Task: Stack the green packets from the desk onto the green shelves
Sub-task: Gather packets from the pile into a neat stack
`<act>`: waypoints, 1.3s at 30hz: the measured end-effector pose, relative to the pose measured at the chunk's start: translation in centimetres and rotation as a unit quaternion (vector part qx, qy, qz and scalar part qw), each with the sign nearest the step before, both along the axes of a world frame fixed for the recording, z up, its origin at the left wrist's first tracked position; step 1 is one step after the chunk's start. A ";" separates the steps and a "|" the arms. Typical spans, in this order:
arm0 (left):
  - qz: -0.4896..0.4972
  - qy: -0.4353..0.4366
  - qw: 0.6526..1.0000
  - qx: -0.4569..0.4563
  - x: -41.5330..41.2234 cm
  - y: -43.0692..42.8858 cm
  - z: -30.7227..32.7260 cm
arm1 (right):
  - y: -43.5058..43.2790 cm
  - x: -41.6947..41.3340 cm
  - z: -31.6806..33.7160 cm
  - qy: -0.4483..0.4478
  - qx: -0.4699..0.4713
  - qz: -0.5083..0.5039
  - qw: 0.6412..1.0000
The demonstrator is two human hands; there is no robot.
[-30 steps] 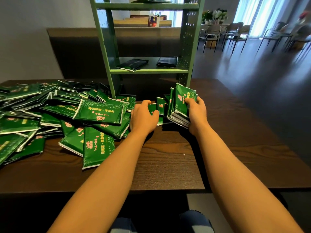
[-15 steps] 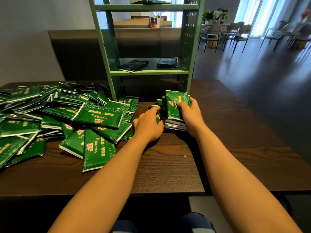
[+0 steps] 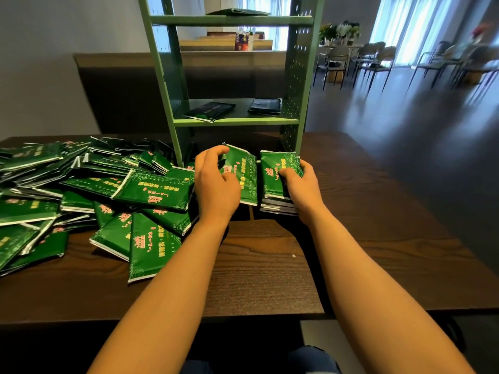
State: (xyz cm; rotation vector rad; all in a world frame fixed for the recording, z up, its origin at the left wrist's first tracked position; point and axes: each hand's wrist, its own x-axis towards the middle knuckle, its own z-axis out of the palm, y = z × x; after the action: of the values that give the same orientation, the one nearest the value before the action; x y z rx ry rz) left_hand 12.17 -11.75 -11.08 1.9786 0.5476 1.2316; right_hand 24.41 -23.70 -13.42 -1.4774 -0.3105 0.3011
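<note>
Desk: dark wood; everything stands on its far half.
Pile: loose green packets spread over the left side, overlapping, well apart from the shelf boards.
Left hand: fingers curled over the far edge of one packet, thumb on its face. It is tilted just beside the stack.
Right hand: fingers and thumb clamped on a stack that lies flat on the desk.
Shelf: green frame standing on the desk just behind both hands.
Change: a second ago the stack stood on edge in the right hand; now it is laid flat. The left hand has left the pile's edge with a packet.
Meaning: likely still gathering; this packet looks bound for the top of the stack, and nothing in hand has reached the shelf yet.
Count: two hands; one packet in the left; several layers in the stack, too close to number; dozens in the pile. Two shelf boards are in view, with two dark bundles on the lower and one on the upper.
</note>
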 end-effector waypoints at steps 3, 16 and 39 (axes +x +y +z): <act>-0.007 0.008 1.000 -0.018 0.2 0.2 -0.2 | 0.0 -0.1 0.4 0.032 0.040 -0.008 0.999; -0.150 -0.047 0.964 -0.213 0.9 -0.5 0.6 | 0.7 -2.1 2.2 0.206 0.170 0.116 0.957; -0.026 0.457 0.882 0.107 2.2 -1.8 -2.1 | -1.2 0.2 0.8 0.125 0.103 -0.059 0.985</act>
State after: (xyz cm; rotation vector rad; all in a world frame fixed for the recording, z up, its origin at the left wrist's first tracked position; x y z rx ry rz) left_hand 14.33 -13.58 -13.18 2.7005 0.8140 0.2410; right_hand 24.60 -24.89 -12.65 -1.2329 -0.0491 0.3448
